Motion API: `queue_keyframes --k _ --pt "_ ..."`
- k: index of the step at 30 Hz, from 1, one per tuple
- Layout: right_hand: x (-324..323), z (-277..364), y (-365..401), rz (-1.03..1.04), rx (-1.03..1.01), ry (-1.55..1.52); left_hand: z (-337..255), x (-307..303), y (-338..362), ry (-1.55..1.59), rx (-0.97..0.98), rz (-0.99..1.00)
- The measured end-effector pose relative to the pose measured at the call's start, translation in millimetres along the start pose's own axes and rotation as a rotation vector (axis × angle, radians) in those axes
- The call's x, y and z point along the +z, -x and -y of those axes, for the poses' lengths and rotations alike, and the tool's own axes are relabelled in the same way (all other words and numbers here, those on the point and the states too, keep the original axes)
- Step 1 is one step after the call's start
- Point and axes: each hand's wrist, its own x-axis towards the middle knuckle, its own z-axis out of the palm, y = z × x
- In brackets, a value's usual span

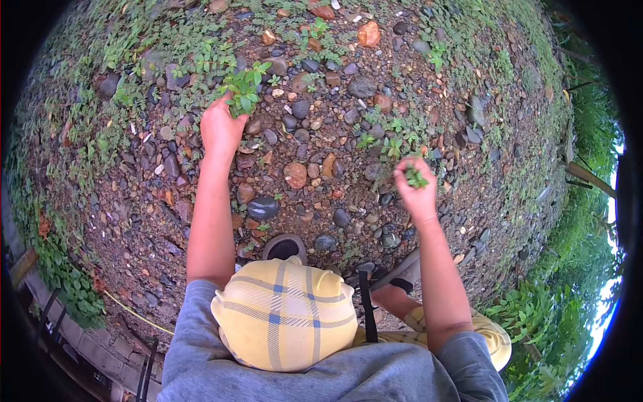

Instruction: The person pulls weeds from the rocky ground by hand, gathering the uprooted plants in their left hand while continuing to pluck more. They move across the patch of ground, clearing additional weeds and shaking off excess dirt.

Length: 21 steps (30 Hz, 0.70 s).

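Pebbly ground (315,224); right fingers (415,162) seemingly pinching leaves (415,177).

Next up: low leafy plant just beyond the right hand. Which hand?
Right, probably: the right hand is close to that plant, though it already holds green leaves. The left hand is farther off, at a leafy sprig.

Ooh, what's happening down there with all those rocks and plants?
Someone is crouched over stony ground, handling little green plants with bare hands. The left hand is gripping a leafy sprig, though I can't tell if its roots are in the soil. The right hand, closer in, holds a small bunch of leaves.
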Motion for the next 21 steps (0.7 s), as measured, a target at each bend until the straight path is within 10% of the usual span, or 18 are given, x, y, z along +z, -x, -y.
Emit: queue_keyframes --k 6,21 --pt "11 -7 -25 -0.043 -0.112 0.361 -3 0 -8 0.006 0.071 -0.015" --pt "58 -4 -56 0.069 -0.302 0.173 2 4 0 0.146 0.155 -0.135"
